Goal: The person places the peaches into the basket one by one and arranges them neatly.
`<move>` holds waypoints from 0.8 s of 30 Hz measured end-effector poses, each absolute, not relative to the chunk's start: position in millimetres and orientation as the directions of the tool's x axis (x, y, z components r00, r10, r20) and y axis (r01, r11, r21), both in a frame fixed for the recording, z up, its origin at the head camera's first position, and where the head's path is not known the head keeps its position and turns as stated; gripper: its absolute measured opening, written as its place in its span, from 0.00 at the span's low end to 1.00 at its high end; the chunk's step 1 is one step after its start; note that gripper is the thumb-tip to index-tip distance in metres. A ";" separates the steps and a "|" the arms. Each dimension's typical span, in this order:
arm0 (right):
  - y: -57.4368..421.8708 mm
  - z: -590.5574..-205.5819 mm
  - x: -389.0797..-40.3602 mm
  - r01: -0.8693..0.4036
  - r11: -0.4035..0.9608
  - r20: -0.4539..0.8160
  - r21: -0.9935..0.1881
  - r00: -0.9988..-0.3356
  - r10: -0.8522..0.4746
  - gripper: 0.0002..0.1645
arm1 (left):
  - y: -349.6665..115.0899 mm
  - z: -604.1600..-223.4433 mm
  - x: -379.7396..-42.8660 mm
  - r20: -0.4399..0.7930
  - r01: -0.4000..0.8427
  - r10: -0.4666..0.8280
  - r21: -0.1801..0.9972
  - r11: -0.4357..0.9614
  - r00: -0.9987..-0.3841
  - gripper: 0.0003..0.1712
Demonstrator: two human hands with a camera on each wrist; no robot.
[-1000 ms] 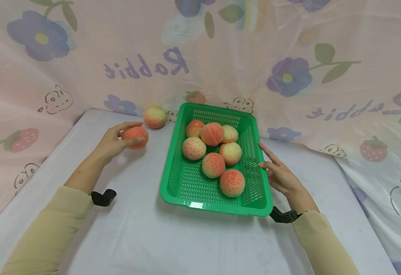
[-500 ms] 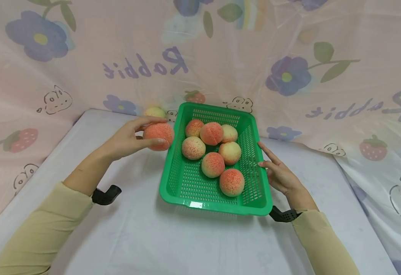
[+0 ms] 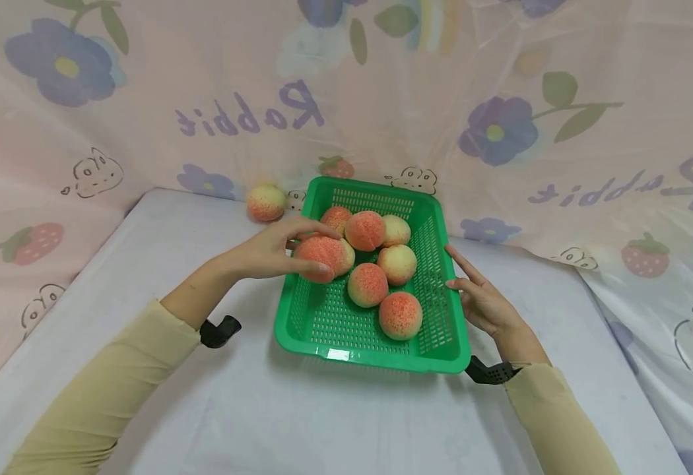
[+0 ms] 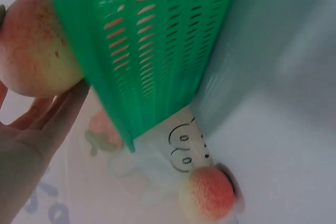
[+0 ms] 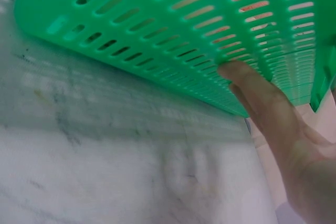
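Observation:
In the head view my left hand [image 3: 272, 254] grips a peach [image 3: 319, 258] between thumb and fingers, over the left side of a green plastic basket [image 3: 290, 310]. The left wrist view shows this peach [image 4: 37, 45] beside the basket's rim, with fingers curved beneath it. Several red and yellow peaches lie inside the basket, one of them [image 3: 401, 316] nearest the front. At the basket's right side, my right hand [image 3: 483, 297] touches the rim with index finger and thumb. Its straight fingers [image 5: 257, 90] rest against the slotted outer wall in the right wrist view.
Another peach [image 3: 266, 202] sits on the white table [image 3: 233, 396] behind and left of the basket, near the back curtain. The patterned curtain [image 3: 382, 119] hangs along the back and both sides.
My left hand has carried the peach rightward from the table's left part to over the basket. The right hand and the basket have stayed in place.

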State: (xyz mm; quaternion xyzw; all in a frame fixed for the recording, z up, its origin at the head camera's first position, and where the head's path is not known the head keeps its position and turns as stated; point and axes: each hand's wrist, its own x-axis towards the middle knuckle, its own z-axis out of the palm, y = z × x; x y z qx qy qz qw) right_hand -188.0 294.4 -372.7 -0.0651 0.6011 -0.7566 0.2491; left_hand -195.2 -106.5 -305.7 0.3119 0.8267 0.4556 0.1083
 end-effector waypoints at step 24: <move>293.5 -370.4 -187.0 0.296 -0.118 -0.212 -0.948 -0.861 -0.462 0.43 | -100.3 -335.2 -213.8 0.265 0.486 0.513 0.796 0.361 -0.816 0.17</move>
